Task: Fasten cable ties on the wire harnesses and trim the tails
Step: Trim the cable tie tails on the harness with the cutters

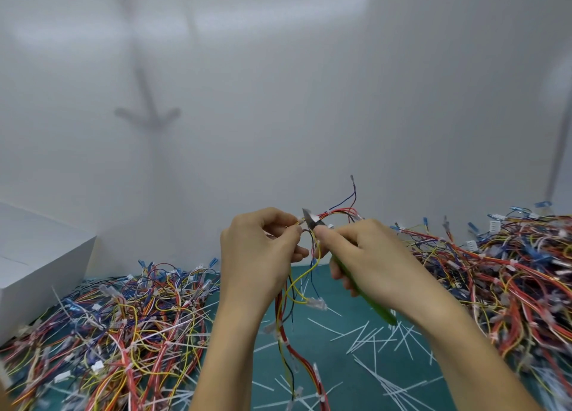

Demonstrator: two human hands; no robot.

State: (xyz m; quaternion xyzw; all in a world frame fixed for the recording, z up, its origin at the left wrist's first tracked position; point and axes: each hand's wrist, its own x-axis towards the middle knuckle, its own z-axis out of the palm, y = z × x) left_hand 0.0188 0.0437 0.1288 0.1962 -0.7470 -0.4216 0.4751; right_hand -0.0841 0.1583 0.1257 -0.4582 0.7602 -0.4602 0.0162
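My left hand (260, 249) pinches a wire harness (339, 213) of red, yellow, blue and black wires, held up in front of the white wall. The harness's loose ends hang down to the green mat (334, 321). My right hand (365, 256) grips green-handled cutters (368, 299). Their metal jaws (310, 218) sit at the harness right beside my left fingertips. The cable tie at the jaws is too small to make out.
A pile of harnesses (123, 327) covers the mat on the left, and a bigger pile (501, 265) lies on the right. Several cut white tie tails (383, 339) litter the mat between them. A white box (34, 262) stands at the far left.
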